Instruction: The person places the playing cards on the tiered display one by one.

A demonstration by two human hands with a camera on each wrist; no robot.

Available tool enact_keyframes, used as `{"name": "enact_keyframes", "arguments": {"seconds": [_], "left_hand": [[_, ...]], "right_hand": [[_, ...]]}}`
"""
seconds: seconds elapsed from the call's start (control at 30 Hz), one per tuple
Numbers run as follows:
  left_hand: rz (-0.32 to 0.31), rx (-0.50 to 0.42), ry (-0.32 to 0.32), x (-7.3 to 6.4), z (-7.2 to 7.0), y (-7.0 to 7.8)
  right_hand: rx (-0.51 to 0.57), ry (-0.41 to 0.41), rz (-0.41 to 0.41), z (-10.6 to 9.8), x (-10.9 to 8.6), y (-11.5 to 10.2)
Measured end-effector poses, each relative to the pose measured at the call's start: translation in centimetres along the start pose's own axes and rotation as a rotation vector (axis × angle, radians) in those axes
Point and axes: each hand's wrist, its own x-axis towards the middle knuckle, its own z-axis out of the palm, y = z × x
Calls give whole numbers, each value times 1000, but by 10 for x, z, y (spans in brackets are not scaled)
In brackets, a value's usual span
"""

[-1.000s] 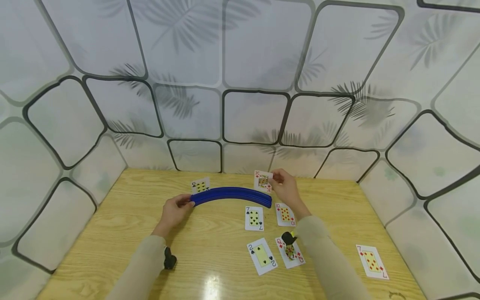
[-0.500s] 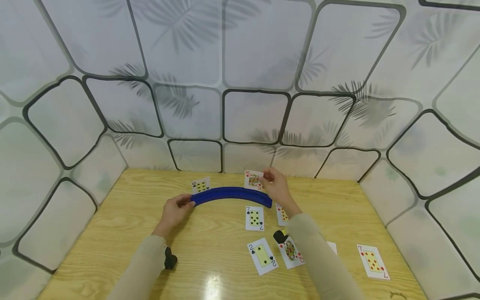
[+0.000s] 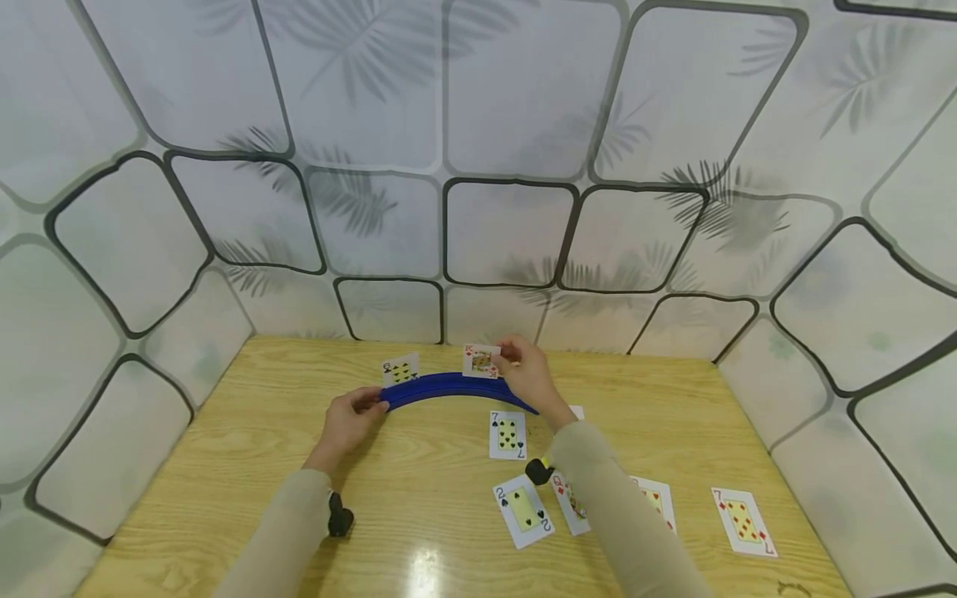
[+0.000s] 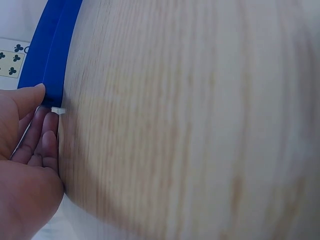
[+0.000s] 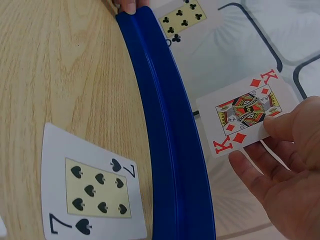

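Note:
A blue curved playing card holder [image 3: 437, 385] lies near the back of the table. My left hand [image 3: 348, 425] pinches its left end, thumb on top and fingertips at the underside. Close by that end, a clubs card [image 3: 400, 367], seemingly a six, stands slightly tilted in the holder. Between thumb and fingers of my right hand [image 3: 527, 375] is a king of diamonds [image 5: 246, 116], face towards me. That card hovers at the holder's middle; whether its lower edge touches the slot I cannot tell. A seven of spades [image 5: 97, 190] lies in front of the holder.
On the wooden table [image 3: 262, 432] lie a two of spades [image 3: 522, 511], a queen of diamonds [image 3: 570, 505] and a seven of diamonds [image 3: 743, 522]. My right forearm partly covers a red card [image 3: 655, 498]. A patterned wall [image 3: 508, 232] encloses the back and sides.
My right hand has carried the king of diamonds leftwards, from behind the holder's right end to its middle, and slightly lower since half a second ago. The left hand and holder have stayed put.

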Motion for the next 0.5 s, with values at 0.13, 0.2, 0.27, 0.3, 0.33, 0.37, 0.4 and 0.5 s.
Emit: {"name": "enact_keyframes", "arguments": {"seconds": [0.13, 0.2, 0.27, 0.3, 0.33, 0.37, 0.4, 0.5], "left_hand": [[2, -6, -4, 0, 0, 0], [6, -7, -6, 1, 0, -1], [9, -5, -6, 1, 0, -1], [9, -4, -5, 1, 0, -1], [7, -4, -5, 1, 0, -1], [5, -6, -4, 1, 0, -1], [3, -5, -6, 0, 0, -1], [-2, -11, -7, 0, 0, -1]], "right_hand": [[-4, -13, -33, 7, 2, -3], [-4, -15, -52, 11, 3, -3], [0, -16, -58, 14, 3, -4], [2, -18, -59, 15, 4, -4], [3, -20, -59, 16, 4, -5], [5, -24, -51, 18, 4, -6], [5, -28, -47, 19, 4, -6], [7, -37, -42, 23, 6, -9]]}}
